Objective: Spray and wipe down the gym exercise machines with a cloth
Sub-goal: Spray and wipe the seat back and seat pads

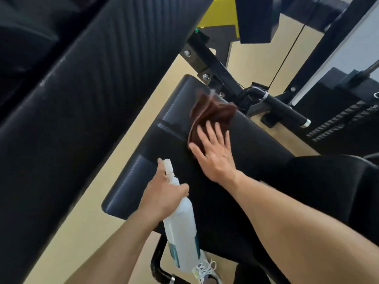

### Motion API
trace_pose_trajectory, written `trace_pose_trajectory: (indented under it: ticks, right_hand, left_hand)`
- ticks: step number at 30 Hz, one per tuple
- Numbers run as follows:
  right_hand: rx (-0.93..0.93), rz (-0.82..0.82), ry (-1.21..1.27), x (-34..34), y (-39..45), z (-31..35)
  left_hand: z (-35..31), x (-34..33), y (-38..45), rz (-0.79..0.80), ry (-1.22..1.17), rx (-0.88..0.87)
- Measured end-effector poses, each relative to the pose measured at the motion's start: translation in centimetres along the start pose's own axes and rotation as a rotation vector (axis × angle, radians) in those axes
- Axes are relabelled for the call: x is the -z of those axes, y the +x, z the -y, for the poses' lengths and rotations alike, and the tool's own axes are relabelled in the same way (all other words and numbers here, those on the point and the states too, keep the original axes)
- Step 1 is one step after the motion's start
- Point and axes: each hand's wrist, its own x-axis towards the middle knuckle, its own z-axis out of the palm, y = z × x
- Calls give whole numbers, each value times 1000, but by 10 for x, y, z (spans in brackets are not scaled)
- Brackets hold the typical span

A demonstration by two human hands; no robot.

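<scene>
Two bare forearms enter from the lower edge. The left hand (164, 193) is clenched around the neck of a white spray bottle (181, 220), nozzle uppermost and aimed toward the far end of the pad, body hanging down past the pad's near-left corner; held so, the bottle is ready to spray and leaves the other hand free. The right hand (213, 152) lies flat, fingers spread, palm pressing a reddish-brown cloth (213, 113) onto the black seat pad (256, 144) of the machine; it grips nothing, the open palm spreading pressure over a wide patch. The cloth is bunched ahead of the fingertips, near the pad's far-right edge, its outline blurred. The step in hand appears to be wiping this pad. A ribbed black backrest (92, 89) crosses the upper left, apart from the pad, with pale floor (114, 152) between. A black handle bar (287, 109) stands beyond the pad's right edge. A laced shoe (207, 269) shows below the bottle.
</scene>
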Motion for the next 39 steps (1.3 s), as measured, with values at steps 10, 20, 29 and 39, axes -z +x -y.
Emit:
trace_pose_trajectory:
  ticks: [10, 20, 29, 39]
  right_hand:
    - [136, 77, -174, 17, 58, -6]
    - [349, -1, -244, 0, 48, -22]
    - [274, -38, -316, -20, -25, -63]
    - [563, 24, -349, -85, -103, 43]
  left_hand:
    - [11, -26, 22, 45, -29, 107]
    - [13, -52, 28, -74, -212, 95]
    - [45, -45, 14, -44, -344, -25]
    - [125, -45, -48, -344, -433, -91]
